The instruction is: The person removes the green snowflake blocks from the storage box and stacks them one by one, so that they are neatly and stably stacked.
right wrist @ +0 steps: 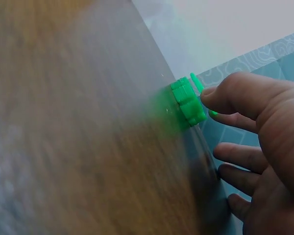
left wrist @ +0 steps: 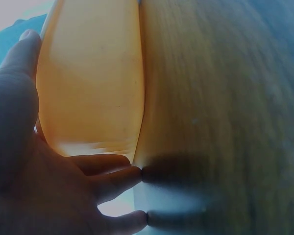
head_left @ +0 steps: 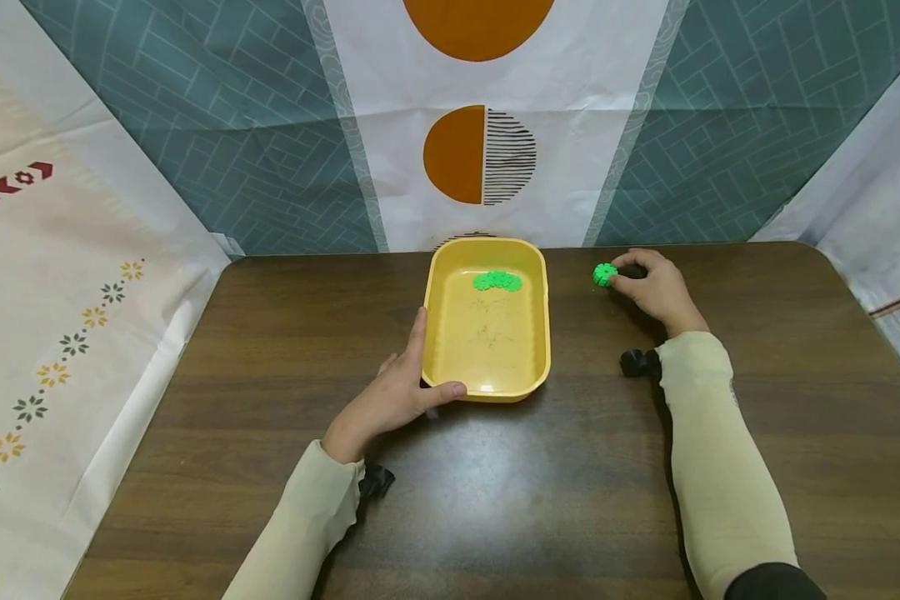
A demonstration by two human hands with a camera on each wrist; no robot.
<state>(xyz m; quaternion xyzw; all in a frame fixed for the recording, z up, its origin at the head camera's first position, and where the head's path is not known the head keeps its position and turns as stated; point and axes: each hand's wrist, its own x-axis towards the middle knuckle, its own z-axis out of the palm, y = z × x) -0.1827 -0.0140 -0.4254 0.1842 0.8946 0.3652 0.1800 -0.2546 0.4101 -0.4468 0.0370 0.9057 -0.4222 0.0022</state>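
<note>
A yellow plastic tray [head_left: 487, 367] sits near the back of the table, with several green notched discs [head_left: 497, 281] lying overlapped inside its far end. My left hand [head_left: 390, 396] rests against the tray's near left corner, thumb along the front wall and forefinger along the left side. In the left wrist view, the other fingers [left wrist: 118, 182] reach out straight to the tabletop beside the tray. Right of the tray, my right hand [head_left: 658, 292] pinches a thin green notched disc [right wrist: 196, 83] between thumb and forefinger. A thicker green block or stack of discs [right wrist: 187, 101] stands close against it on the table.
The brown wooden table [head_left: 540, 500] ends at a back edge near the right hand. Behind hangs a teal and white patterned cloth [head_left: 570, 167]. White cloth [head_left: 82, 292] hangs at the left. Dark wrist devices [head_left: 637, 363] stick out from both sleeves.
</note>
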